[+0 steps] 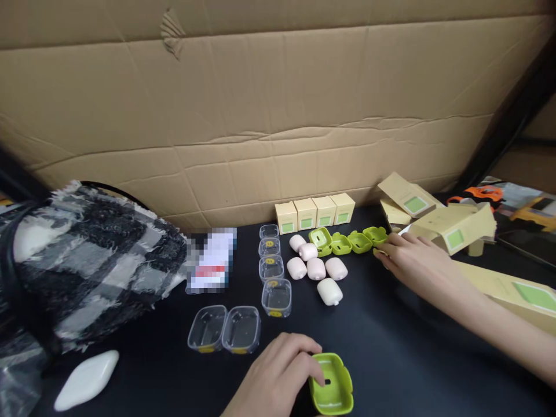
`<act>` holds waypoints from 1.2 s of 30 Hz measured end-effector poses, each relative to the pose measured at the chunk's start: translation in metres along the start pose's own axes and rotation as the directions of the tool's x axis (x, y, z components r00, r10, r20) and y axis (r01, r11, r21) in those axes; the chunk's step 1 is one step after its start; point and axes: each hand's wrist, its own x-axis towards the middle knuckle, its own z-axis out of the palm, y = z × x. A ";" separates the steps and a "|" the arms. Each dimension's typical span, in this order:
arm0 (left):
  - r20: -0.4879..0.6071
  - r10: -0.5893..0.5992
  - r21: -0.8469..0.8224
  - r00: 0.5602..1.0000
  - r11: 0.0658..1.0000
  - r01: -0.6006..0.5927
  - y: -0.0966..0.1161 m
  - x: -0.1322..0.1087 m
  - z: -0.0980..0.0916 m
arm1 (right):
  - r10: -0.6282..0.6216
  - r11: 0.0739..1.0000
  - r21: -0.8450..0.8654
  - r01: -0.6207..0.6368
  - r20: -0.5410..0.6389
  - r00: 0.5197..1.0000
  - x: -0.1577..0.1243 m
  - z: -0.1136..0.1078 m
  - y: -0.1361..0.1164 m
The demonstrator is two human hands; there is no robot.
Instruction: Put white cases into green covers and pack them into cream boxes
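Observation:
My left hand [282, 373] grips the left wall of a square green plastic cup [332, 394] at the front of the table, with a fingertip inside it. The cup has wavy edges and a small dark slot in its floor. Farther back, my right hand [408, 255] reaches to the right end of a row of similar green cups [359, 242]. Its fingers close around another green cup [381, 255], mostly hidden, with only an edge showing. Left of the row lie several pale, rounded pieces with small nubs [316, 269].
Clear plastic containers [277, 298] stand left of the pale pieces. Small cream boxes [324, 211] line the cardboard wall [260, 87]. Opened cartons [452, 229] crowd the right. At left are a checked fabric bundle [113, 266], a blurred packet [212, 260] and a white diamond-shaped object [87, 380].

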 end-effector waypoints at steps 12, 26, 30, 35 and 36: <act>0.015 0.064 0.095 0.998 0.993 -0.065 0.004 0.004 0.000 | 0.079 0.991 0.108 -0.079 0.006 0.997 0.002 -0.006 -0.006; -0.074 0.008 -0.094 0.997 0.995 -0.015 0.010 0.006 -0.007 | -0.039 0.271 0.962 -0.035 0.047 0.998 -0.020 -0.064 -0.061; -0.126 -0.030 -0.164 0.992 0.986 0.009 0.008 0.002 0.001 | -0.097 0.136 0.991 0.011 0.003 0.995 -0.027 -0.063 -0.075; -0.082 -0.171 -0.221 0.982 0.964 0.150 0.013 0.004 0.004 | -0.144 0.106 0.992 0.071 -0.055 0.988 -0.032 -0.069 -0.087; -0.048 -0.188 -0.227 0.981 0.959 0.172 0.014 0.005 0.003 | -0.165 0.118 0.989 0.093 -0.073 0.984 -0.033 -0.069 -0.088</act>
